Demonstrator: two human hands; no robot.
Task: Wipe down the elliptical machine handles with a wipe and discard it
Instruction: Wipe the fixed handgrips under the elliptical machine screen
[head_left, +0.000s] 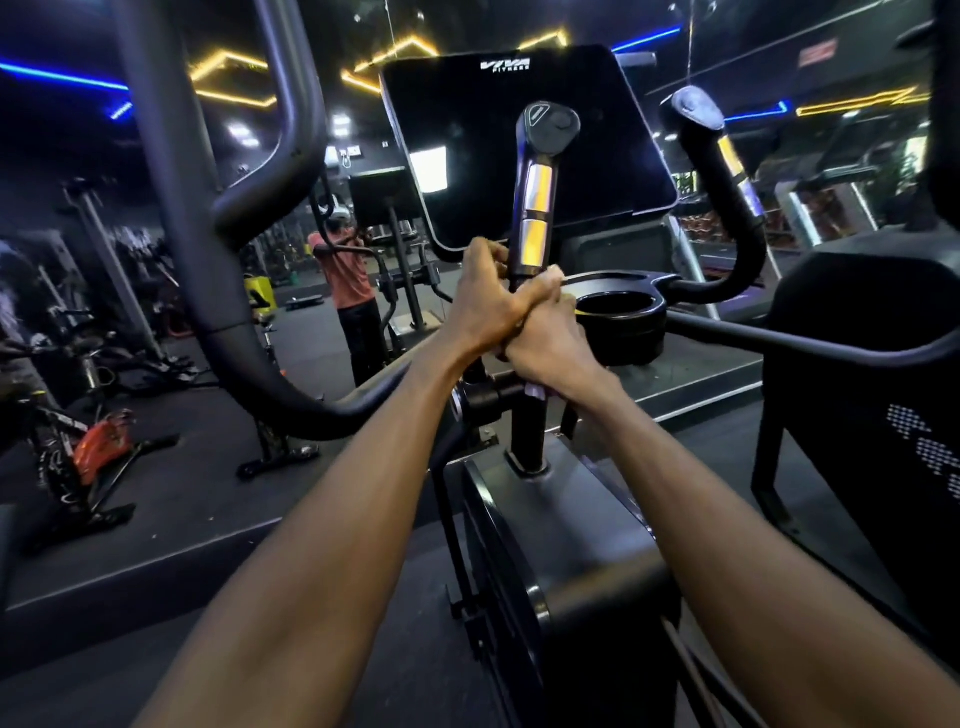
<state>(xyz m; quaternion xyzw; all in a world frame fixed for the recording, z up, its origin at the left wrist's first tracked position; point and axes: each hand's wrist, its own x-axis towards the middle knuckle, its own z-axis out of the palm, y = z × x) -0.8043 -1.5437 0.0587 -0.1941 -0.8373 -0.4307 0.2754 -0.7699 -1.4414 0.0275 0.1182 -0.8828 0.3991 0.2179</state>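
The elliptical's near black handle (540, 171), with shiny metal sensor plates and a rounded cap, rises in front of the dark console (467, 130). Both my hands meet at its lower end. My left hand (485, 301) grips the handle's base from the left. My right hand (550, 348) wraps around the stem just below and holds a white wipe (537, 391), of which only a small edge shows under the palm. A second black handle (727, 197) curves up at the right, untouched.
A large moving arm bar (218, 260) sweeps down the left side. A cup holder (621, 312) sits right of my hands. A person in an orange shirt (345, 270) stands beyond at another machine. Exercise bikes (93, 441) fill the left floor; another machine (872, 338) stands right.
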